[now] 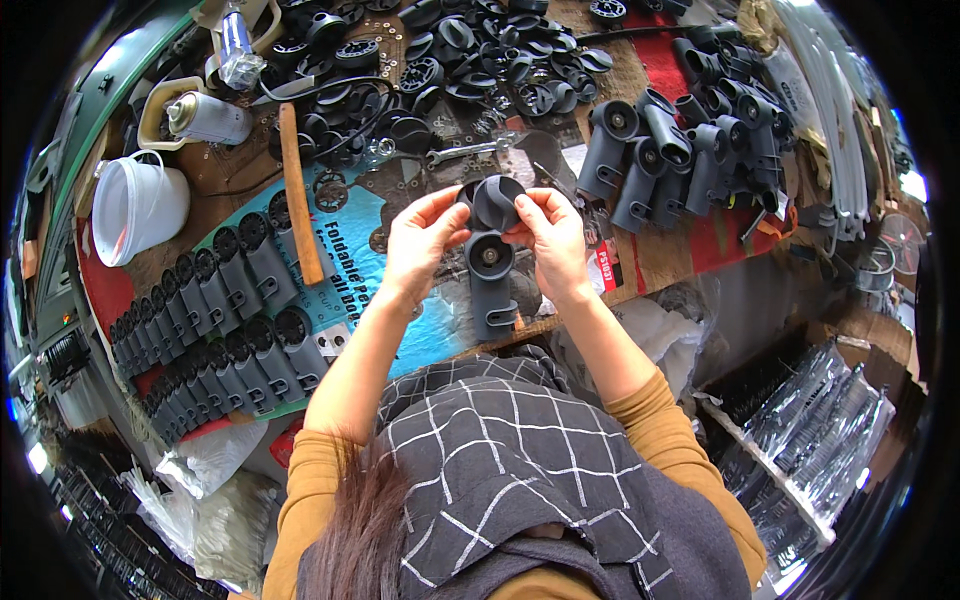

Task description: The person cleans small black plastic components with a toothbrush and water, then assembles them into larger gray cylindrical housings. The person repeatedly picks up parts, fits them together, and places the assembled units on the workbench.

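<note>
Between my two hands is a round dark grey plastic knob (497, 203) with a curved ridge across its face. My left hand (425, 240) pinches its left side with thumb and fingers. On the opposite side, my right hand (552, 232) grips it in a similar pinch. Right below the knob, a grey plastic tube-shaped housing (492, 300) lies near the table's front edge, its round socket end (490, 256) turned up toward the hands. Whether the knob touches the housing, I cannot tell.
Rows of similar housings (240, 285) stand at left on blue sheeting (425, 330), beside a wooden stick (296, 190). More housings (640, 170) are heaped at right. Loose knobs (455, 35) and a wrench (470, 150) lie behind. A white bucket (140, 210) and spray can (208, 118) stand far left.
</note>
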`<state>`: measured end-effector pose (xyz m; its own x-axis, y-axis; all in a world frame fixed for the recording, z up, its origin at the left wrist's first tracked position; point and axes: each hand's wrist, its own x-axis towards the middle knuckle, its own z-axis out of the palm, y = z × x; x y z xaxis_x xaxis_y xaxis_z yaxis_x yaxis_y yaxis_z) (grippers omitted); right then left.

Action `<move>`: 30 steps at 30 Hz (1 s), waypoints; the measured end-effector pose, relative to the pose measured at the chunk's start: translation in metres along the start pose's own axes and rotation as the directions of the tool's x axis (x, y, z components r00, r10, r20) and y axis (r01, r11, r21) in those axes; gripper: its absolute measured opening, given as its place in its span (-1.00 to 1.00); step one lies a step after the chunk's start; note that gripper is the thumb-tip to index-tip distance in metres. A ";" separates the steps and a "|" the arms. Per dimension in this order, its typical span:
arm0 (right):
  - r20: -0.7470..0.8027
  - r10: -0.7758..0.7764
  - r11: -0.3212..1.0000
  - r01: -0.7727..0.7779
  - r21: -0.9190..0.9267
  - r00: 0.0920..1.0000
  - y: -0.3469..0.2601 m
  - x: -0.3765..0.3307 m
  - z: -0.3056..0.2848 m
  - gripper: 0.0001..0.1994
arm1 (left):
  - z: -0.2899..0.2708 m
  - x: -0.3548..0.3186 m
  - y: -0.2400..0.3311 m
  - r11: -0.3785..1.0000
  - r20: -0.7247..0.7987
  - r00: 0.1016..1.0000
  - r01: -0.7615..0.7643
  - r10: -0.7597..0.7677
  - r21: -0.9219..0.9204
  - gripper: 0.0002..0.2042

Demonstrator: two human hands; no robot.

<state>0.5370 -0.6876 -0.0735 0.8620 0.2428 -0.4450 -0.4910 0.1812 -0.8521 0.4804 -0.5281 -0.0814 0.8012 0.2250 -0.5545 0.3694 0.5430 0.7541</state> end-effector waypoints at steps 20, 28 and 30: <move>-0.052 -0.377 0.673 0.235 -0.701 0.925 0.013 0.020 -0.048 -0.84 | -0.105 -0.071 -0.039 0.660 -0.108 0.990 0.024 0.087 0.751 -0.71; 0.037 -0.489 0.110 0.103 -0.989 0.872 0.029 0.135 -0.018 -0.71 | -0.138 -0.112 -0.049 0.098 -0.057 0.897 0.015 0.439 0.995 -0.66; 0.114 -0.549 0.127 0.218 -0.968 0.828 0.019 0.114 -0.010 -0.79 | -0.113 -0.098 -0.031 0.295 -0.035 0.915 -0.093 0.401 0.951 -0.66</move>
<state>0.6269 -0.6658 -0.1426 0.9689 0.2103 0.1307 0.2474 -0.8462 -0.4720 0.3365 -0.4754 -0.0903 0.8650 0.4522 -0.2172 0.4822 -0.6299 0.6089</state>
